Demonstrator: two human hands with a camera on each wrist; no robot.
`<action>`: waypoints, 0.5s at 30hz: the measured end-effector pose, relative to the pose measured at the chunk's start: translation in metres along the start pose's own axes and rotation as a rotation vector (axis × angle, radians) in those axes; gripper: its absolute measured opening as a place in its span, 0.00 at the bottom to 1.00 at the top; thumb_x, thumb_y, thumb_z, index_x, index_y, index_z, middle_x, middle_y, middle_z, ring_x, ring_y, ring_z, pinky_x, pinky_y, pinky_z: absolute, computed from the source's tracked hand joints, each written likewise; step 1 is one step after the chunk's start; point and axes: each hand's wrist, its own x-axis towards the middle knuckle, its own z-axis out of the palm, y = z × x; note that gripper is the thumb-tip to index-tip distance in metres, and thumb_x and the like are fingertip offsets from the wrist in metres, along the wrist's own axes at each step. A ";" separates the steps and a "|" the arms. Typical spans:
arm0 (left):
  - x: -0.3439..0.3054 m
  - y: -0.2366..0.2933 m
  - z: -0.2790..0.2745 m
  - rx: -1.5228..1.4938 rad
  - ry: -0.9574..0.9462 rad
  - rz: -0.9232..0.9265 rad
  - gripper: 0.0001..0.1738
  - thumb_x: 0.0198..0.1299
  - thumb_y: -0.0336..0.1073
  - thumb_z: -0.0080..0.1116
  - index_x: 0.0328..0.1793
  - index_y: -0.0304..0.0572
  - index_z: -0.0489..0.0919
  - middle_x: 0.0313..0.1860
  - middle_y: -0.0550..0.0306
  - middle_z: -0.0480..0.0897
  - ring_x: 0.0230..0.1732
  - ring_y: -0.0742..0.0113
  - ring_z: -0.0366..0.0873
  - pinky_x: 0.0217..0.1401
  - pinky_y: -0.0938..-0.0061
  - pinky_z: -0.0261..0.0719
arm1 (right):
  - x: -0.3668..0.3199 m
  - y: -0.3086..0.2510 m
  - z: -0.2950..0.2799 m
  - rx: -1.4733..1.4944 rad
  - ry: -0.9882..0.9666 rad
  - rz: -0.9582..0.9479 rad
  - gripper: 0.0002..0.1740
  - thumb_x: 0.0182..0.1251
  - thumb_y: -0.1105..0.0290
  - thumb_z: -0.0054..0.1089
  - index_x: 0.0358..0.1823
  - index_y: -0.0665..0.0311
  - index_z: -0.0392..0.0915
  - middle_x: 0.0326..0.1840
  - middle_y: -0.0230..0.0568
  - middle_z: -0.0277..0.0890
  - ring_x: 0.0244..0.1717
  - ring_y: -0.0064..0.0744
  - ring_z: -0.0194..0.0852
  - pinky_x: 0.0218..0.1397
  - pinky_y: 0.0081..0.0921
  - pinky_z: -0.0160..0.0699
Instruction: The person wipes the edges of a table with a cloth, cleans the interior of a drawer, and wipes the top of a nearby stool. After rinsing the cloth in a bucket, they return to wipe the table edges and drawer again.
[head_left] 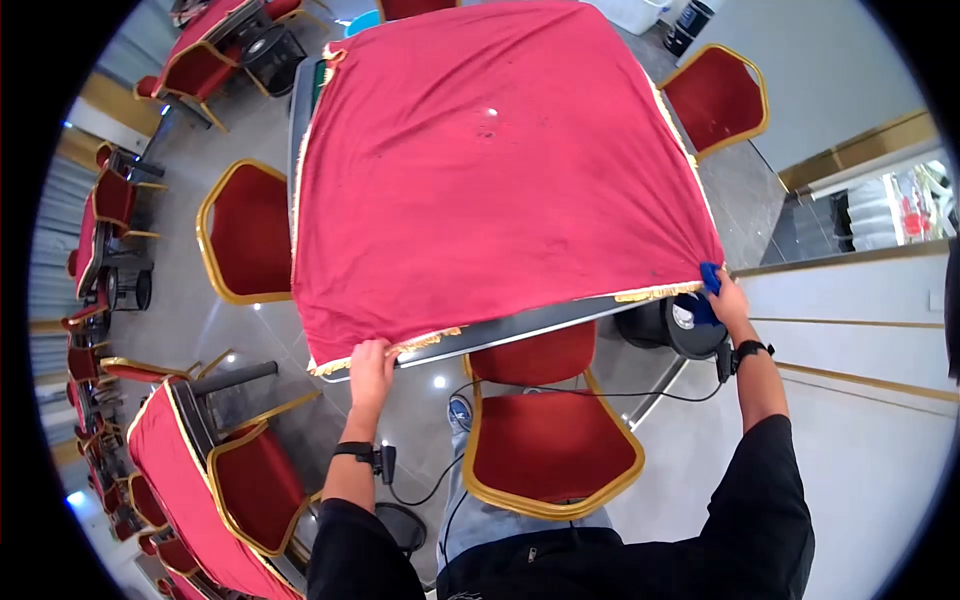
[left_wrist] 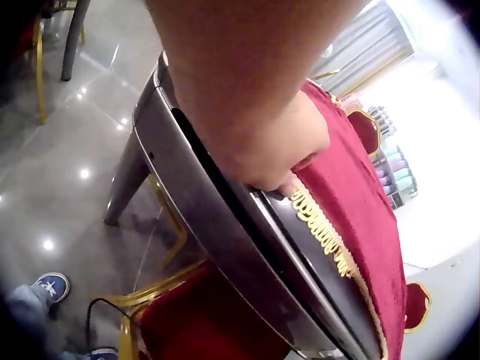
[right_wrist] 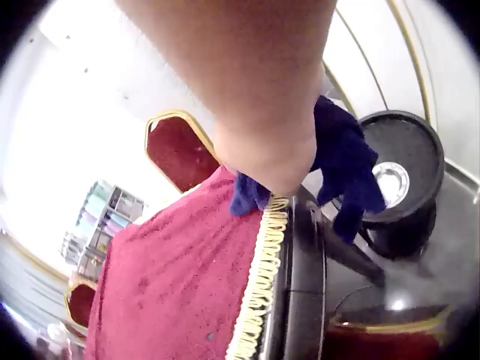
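Note:
A red tablecloth (head_left: 500, 190) with yellow fringe covers a dark-framed table (head_left: 510, 325), whose near rim shows below the cloth. At the near left, my left hand (head_left: 371, 372) pinches the fringed edge; the left wrist view shows its fingertips at the fringe (left_wrist: 319, 225), close over the rim. My right hand (head_left: 729, 300) is at the near right corner, gripping a dark blue rag (right_wrist: 345, 161) against the tablecloth's edge. Part of the rag hangs down outside the table. Creases run across the red cloth toward this corner. Both palms are hidden from view.
A red chair with a gold frame (head_left: 550, 450) stands between me and the table. Other chairs flank it at left (head_left: 245, 235) and right (head_left: 715, 100). A black bin (right_wrist: 401, 180) with a metal ashtray stands below the right corner. Cables hang from both wrists.

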 end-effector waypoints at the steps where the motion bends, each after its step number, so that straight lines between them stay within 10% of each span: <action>1: -0.001 -0.004 0.001 0.078 -0.074 0.017 0.09 0.63 0.35 0.67 0.45 0.42 0.81 0.43 0.47 0.82 0.46 0.44 0.77 0.49 0.53 0.74 | -0.007 -0.002 0.004 0.057 0.003 0.033 0.35 0.61 0.64 0.69 0.72 0.56 0.72 0.50 0.59 0.86 0.53 0.62 0.84 0.56 0.53 0.83; 7: -0.035 0.021 -0.023 0.033 -0.240 -0.079 0.21 0.66 0.42 0.65 0.61 0.41 0.78 0.46 0.46 0.85 0.50 0.43 0.81 0.53 0.52 0.78 | -0.067 -0.059 -0.007 0.413 -0.053 0.018 0.33 0.63 0.54 0.72 0.60 0.67 0.68 0.49 0.61 0.84 0.54 0.59 0.85 0.59 0.46 0.81; 12: -0.077 0.078 -0.054 -0.933 -0.171 0.013 0.52 0.58 0.49 0.76 0.83 0.38 0.62 0.76 0.39 0.71 0.70 0.47 0.75 0.74 0.58 0.74 | -0.222 -0.312 -0.068 1.137 -0.877 0.027 0.28 0.76 0.64 0.63 0.70 0.62 0.63 0.56 0.41 0.75 0.56 0.34 0.79 0.54 0.37 0.87; 14: -0.094 0.100 -0.052 -1.432 -0.266 -0.110 0.51 0.65 0.43 0.71 0.87 0.37 0.53 0.85 0.43 0.58 0.79 0.51 0.66 0.78 0.60 0.69 | -0.287 -0.415 -0.059 1.397 -1.070 0.086 0.26 0.79 0.59 0.61 0.71 0.58 0.63 0.60 0.37 0.72 0.60 0.33 0.77 0.62 0.42 0.83; 15: -0.105 0.097 -0.047 -1.323 -0.240 -0.159 0.43 0.68 0.40 0.68 0.84 0.40 0.58 0.78 0.43 0.67 0.75 0.54 0.70 0.75 0.61 0.71 | -0.317 -0.462 -0.055 1.464 -1.187 0.128 0.27 0.81 0.56 0.58 0.72 0.57 0.62 0.61 0.36 0.72 0.62 0.33 0.76 0.64 0.43 0.81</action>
